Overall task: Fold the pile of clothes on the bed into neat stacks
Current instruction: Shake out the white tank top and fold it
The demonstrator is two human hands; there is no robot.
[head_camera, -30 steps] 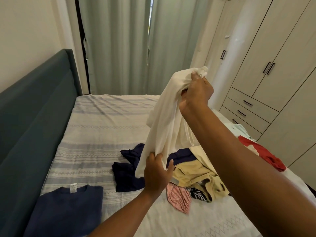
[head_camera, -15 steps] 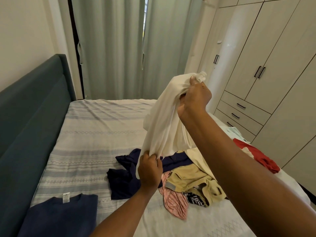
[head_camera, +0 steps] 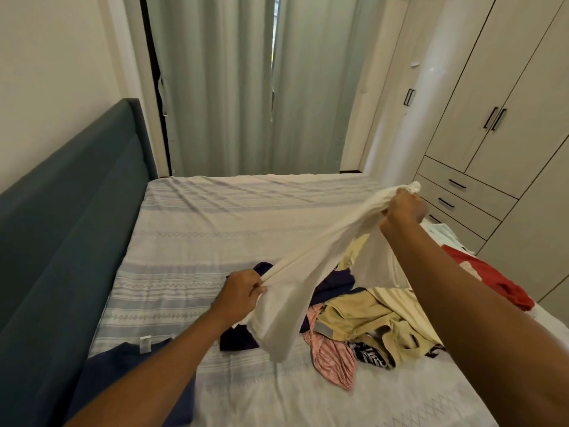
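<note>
A white garment (head_camera: 311, 272) stretches in the air between both hands above the bed. My left hand (head_camera: 241, 292) grips its lower end at centre, just over the sheet. My right hand (head_camera: 405, 208) grips the upper end, higher and to the right. Under the garment lies the pile of clothes (head_camera: 363, 322): a dark navy piece, yellow-beige ones, a pink striped one and a black-and-white one. A folded navy shirt (head_camera: 129, 365) lies flat at the near left of the bed, partly hidden by my left forearm.
The striped bedsheet (head_camera: 215, 223) covers the bed; its far half bears nothing. A teal headboard (head_camera: 61, 235) runs along the left. A red garment (head_camera: 489, 278) lies at the bed's right edge. Wardrobe with drawers (head_camera: 462, 192) stands on the right, curtains (head_camera: 240, 87) behind.
My hands moved apart: the left one pulled the lower end leftward, the right one came down and to the right. The hanging white garment is now drawn out taut between them.
</note>
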